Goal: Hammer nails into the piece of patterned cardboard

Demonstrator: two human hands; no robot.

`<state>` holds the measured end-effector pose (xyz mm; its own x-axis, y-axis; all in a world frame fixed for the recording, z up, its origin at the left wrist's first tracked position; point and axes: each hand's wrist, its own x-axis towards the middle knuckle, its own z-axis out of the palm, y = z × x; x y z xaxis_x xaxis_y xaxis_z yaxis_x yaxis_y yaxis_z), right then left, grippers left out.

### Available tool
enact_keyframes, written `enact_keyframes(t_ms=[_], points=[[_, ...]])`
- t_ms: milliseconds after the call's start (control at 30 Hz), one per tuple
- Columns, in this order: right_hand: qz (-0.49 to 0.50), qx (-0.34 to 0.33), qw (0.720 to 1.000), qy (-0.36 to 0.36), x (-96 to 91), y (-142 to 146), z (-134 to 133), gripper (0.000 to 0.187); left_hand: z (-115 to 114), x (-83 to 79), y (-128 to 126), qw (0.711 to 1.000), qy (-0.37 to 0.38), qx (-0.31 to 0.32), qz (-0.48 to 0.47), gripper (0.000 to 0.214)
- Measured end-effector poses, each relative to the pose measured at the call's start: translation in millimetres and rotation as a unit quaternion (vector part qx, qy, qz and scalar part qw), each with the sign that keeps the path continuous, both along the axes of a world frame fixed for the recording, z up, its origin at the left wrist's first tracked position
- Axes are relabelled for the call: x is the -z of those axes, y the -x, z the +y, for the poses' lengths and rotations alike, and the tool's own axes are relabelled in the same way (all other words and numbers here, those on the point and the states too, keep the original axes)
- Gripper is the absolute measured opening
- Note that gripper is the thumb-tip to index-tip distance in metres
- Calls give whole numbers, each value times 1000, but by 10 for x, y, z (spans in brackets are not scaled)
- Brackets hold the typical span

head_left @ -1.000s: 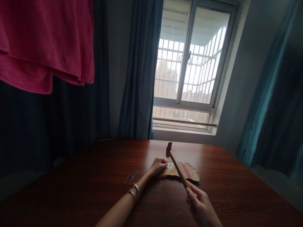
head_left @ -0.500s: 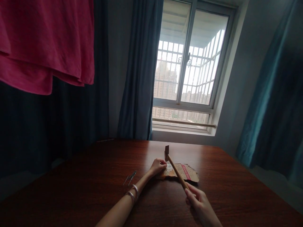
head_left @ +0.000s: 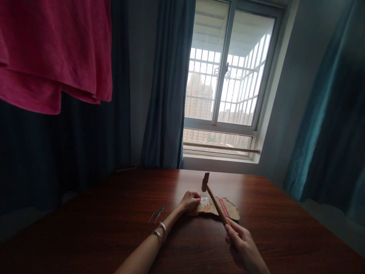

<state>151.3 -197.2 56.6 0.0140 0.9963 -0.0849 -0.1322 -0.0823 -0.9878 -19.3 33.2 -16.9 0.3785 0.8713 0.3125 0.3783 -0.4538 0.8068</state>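
My right hand is closed around the wooden handle of a hammer, whose head is raised above the far side of a flat tan board. The board lies on the table, covered with small dark dots and crossed by a pink stripe. At its left end, my left hand pinches a thin upright nail, mostly hidden by the fingers. The hammer head is apart from the nail, up and to its right. Several loose nails rest on the table to the left of my left forearm.
The brown wooden table reaches back to a wall with a barred window. A pink cloth hangs at the upper left. Dark blue curtains hang beside the window.
The hammer head has lifted up and to the right, away from the nail. My right hand has shifted slightly right. My left hand keeps its place at the board.
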Motion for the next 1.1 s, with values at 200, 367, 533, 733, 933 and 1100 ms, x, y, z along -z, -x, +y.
enact_keyframes(t_ms=[200, 367, 533, 733, 933, 1100], points=[[-1, 17, 1000, -5, -47, 8, 11, 74, -33, -51, -9, 1000, -2, -27, 9, 25], [-9, 2, 1000, -12, -54, 30, -8, 70, -59, -82, -3, 1000, -6, -19, 10, 26], [-5, -18, 1000, -21, -9, 69, -1, 66, -68, -95, -5, 999, -16, -22, 23, 27], [-6, -19, 999, -32, -16, 66, 20, 67, -89, -131, 12, 999, -22, -3, 36, 29], [-10, -26, 1000, -12, -55, 61, -12, 66, -93, -148, 9, 999, -1, -6, 41, 29], [8, -33, 999, -5, -65, 57, -22, 66, -80, -143, 12, 999, -6, -7, 35, 29]])
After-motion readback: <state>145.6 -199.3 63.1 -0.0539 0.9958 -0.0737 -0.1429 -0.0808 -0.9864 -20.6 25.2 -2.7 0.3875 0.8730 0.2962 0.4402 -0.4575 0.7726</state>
